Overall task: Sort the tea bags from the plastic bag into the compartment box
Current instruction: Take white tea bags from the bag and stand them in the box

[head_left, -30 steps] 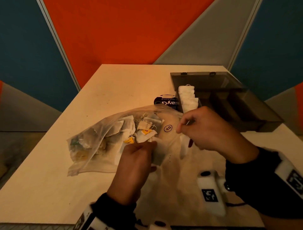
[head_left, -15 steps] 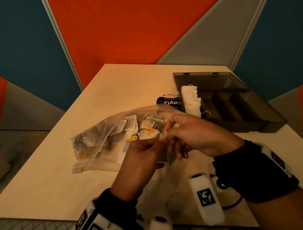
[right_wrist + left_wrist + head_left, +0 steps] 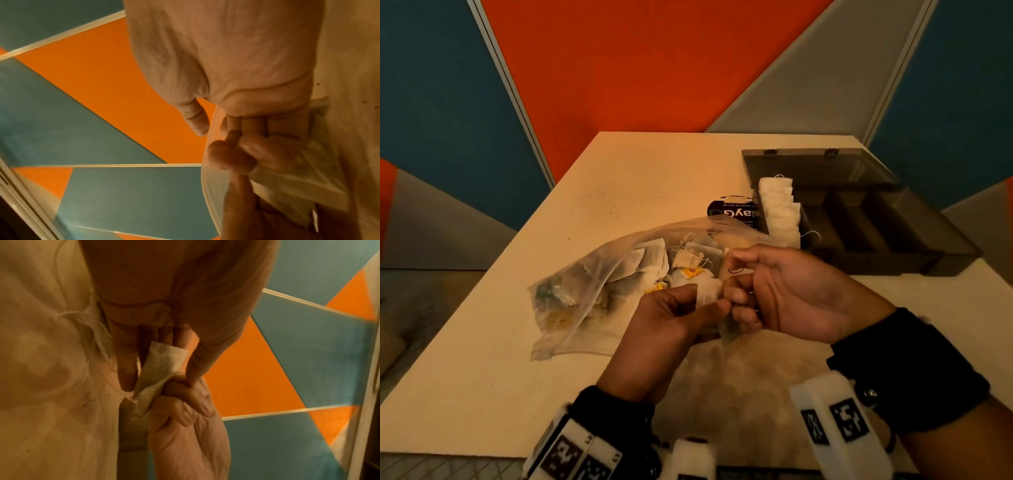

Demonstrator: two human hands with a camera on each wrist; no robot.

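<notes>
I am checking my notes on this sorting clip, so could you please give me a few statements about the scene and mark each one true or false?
1. The box has its lid open. True.
2. White tea bags fill the box's rightmost compartment. False: they stand in the leftmost one; the others look empty.
3. Both hands meet at the mouth of the plastic bag. True.
4. The left hand rests flat on the table. False: it pinches a white tea bag, with the right hand also on it.
5. The plastic bag holds many tea bags. True.
</notes>
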